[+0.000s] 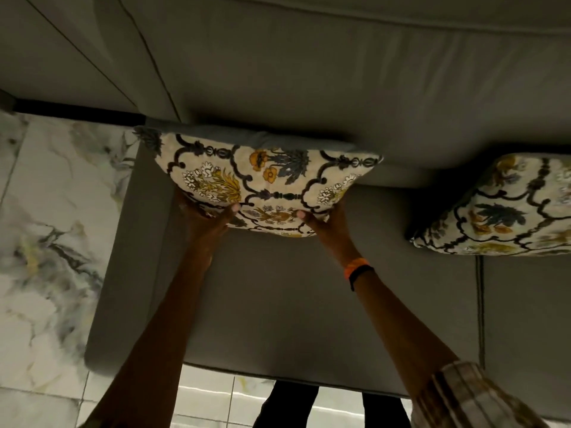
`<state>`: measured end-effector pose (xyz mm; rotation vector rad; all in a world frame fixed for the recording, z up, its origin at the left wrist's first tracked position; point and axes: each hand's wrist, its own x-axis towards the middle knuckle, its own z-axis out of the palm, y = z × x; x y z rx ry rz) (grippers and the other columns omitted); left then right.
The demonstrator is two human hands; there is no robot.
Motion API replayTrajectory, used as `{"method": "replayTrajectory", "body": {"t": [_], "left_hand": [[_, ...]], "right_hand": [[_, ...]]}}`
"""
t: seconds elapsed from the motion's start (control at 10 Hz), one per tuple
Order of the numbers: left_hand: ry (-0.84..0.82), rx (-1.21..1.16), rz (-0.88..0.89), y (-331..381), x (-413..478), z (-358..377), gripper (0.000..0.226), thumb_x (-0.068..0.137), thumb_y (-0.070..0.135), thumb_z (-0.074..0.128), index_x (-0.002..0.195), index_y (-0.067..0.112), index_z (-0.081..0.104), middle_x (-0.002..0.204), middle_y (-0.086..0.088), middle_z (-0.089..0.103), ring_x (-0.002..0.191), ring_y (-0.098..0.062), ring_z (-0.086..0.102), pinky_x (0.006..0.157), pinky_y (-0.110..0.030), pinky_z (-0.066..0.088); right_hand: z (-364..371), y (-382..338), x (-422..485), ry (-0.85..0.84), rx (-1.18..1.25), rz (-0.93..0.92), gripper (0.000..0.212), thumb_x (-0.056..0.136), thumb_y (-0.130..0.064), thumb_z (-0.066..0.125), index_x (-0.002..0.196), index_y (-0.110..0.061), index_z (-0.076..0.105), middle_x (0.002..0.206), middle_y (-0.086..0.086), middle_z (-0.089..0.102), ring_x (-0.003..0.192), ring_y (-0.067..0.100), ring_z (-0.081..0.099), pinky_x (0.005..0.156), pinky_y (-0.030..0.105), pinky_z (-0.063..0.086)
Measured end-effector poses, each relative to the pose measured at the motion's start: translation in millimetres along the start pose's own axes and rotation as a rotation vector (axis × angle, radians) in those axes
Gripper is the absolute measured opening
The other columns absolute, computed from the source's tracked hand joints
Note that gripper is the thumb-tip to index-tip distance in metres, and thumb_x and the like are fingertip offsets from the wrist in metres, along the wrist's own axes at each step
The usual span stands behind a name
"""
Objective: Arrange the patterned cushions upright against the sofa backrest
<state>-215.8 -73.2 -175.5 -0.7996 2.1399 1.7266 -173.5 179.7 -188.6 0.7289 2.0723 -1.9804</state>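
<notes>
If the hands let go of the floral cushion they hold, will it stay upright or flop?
Probably soft: the floral cushion dents where the left hand and right hand press. Likely stays, leaning against the backrest. Seemingly light.

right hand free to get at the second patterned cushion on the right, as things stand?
Probably not yet. The right hand is gripping the lower edge of the cream floral patterned cushion together with the left hand. Once released, the way looks clear: only bare grey sofa seat separates it from the second patterned cushion.
</notes>
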Motion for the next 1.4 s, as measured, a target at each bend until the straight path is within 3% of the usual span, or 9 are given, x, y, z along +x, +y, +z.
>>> {"method": "replayTrajectory", "body": {"t": [0.3, 0.4, 0.6, 0.7, 0.8, 0.9, 1.1, 1.2, 1.4], "left_hand": [[-0.241, 0.26, -0.133, -64.8, -107.2, 130.2, 0.136, 0.052, 0.058, 0.086, 0.16, 0.018, 0.014, 0.167, -0.008, 0.018, 0.149, -0.03, 0.03, 0.113, -0.043, 0.041], [-0.384, 0.321, -0.1, -71.0, -146.7, 193.8, 0.111, 0.073, 0.035, 0.089, 0.158, 0.015, 0.021, 0.164, -0.007, 0.024, 0.145, -0.025, 0.035, 0.105, -0.034, 0.043], [-0.55, 0.361, 0.116, -40.8, -189.9, 323.4, 0.116, 0.068, 0.049, 0.085, 0.159, 0.026, 0.017, 0.167, -0.006, 0.021, 0.151, -0.023, 0.027, 0.12, -0.045, 0.034], [-0.554, 0.274, 0.275, -12.1, -195.9, 382.8, 0.112, 0.071, 0.023, 0.091, 0.157, 0.024, 0.019, 0.163, 0.003, 0.027, 0.145, -0.005, 0.027, 0.116, -0.02, 0.032], [-0.576, 0.19, 0.315, 9.1, -191.7, 434.8, 0.108, 0.062, 0.022, 0.096, 0.149, 0.008, 0.034, 0.152, -0.011, 0.048, 0.139, -0.02, 0.048, 0.113, -0.034, 0.046], [-0.598, 0.191, 0.303, 14.9, -182.6, 460.3, 0.106, 0.062, 0.023, 0.098, 0.147, 0.0, 0.039, 0.144, -0.024, 0.055, 0.135, -0.036, 0.054, 0.107, -0.061, 0.048], [-0.521, 0.106, 0.317, 17.5, -192.8, 471.1, 0.083, 0.068, 0.0, 0.089, 0.139, 0.018, 0.051, 0.133, -0.001, 0.066, 0.13, -0.017, 0.06, 0.103, -0.034, 0.054], [-0.496, 0.153, 0.363, 21.7, -190.7, 470.8, 0.1, 0.063, 0.015, 0.094, 0.146, 0.001, 0.039, 0.144, -0.02, 0.057, 0.137, -0.029, 0.054, 0.11, -0.048, 0.049], [-0.336, 0.38, 0.446, 18.6, -205.8, 427.4, 0.121, 0.064, 0.072, 0.075, 0.157, 0.015, 0.022, 0.158, -0.017, 0.034, 0.144, -0.034, 0.038, 0.115, -0.034, 0.038]], "right_hand": [[-87.1, 43.1, -46.5, 0.016, -0.156, 0.143, 0.1, 0.087, -0.011, 0.085, 0.166, -0.016, 0.023, 0.17, 0.011, 0.032, 0.155, 0.03, 0.034, 0.119, 0.039, 0.038], [-171.7, 68.2, -70.8, 0.13, -0.163, 0.243, 0.093, 0.086, -0.01, 0.085, 0.162, -0.014, 0.031, 0.164, 0.013, 0.04, 0.148, 0.031, 0.044, 0.112, 0.038, 0.043], [-380.4, 73.3, -88.3, 0.628, 0.013, 0.183, 0.092, 0.083, 0.013, 0.08, 0.156, -0.011, 0.03, 0.139, 0.018, 0.046, 0.121, 0.028, 0.049, 0.106, 0.051, 0.05], [-479.6, 67.3, -65.6, 0.84, 0.026, 0.189, 0.118, 0.075, -0.003, 0.092, 0.165, -0.014, 0.016, 0.154, 0.018, 0.036, 0.133, 0.029, 0.044, 0.116, 0.058, 0.043], [-549.5, 54.8, -39.7, 0.539, -0.079, 0.179, 0.135, 0.071, -0.016, 0.098, 0.169, -0.026, 0.005, 0.175, 0.0, 0.014, 0.158, 0.021, 0.025, 0.123, 0.05, 0.037], [-564.3, 27.5, -20.1, 0.153, -0.206, 0.047, 0.108, 0.071, -0.003, 0.095, 0.161, -0.016, 0.036, 0.155, -0.007, 0.052, 0.137, 0.005, 0.055, 0.118, 0.051, 0.046], [-558.0, 41.3, -23.4, 0.264, -0.049, -0.092, 0.088, 0.073, -0.004, 0.095, 0.15, -0.009, 0.052, 0.146, 0.01, 0.066, 0.135, 0.024, 0.064, 0.108, 0.052, 0.056], [-542.2, 58.8, -23.2, 0.324, -0.018, -0.085, 0.09, 0.073, 0.001, 0.094, 0.15, -0.004, 0.049, 0.147, 0.013, 0.065, 0.135, 0.026, 0.064, 0.106, 0.053, 0.057], [-507.3, 86.8, -71.2, 0.479, -0.21, 0.129, 0.103, 0.078, -0.006, 0.091, 0.161, -0.011, 0.03, 0.164, 0.017, 0.04, 0.149, 0.034, 0.043, 0.12, 0.049, 0.042]]}}
